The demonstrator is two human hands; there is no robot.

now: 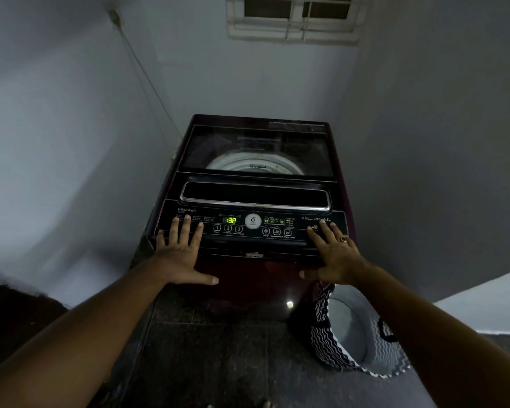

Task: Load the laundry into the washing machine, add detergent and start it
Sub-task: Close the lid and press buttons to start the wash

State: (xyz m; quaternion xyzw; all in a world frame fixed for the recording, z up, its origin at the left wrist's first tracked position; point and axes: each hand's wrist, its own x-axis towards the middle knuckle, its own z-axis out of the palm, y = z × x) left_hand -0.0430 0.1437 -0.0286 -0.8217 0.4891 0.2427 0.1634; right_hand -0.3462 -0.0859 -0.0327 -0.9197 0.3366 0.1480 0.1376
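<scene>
Two containers: closed washer (256,148), zigzag basket (326,334)

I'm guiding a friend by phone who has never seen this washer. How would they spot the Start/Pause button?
On the maroon top-load washing machine, find the black control panel along its front edge. Under the green display is a row of three numbered buttons; the Start/Pause button is the rightmost, marked 3, not 1 (Power button) or 2 (Program button).

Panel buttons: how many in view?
6. Power, Program, Start/Pause left of the round badge; Delay, ExpressWash, WaterLevel right. Left hand and right hand cover panel ends; more may hide.
</scene>
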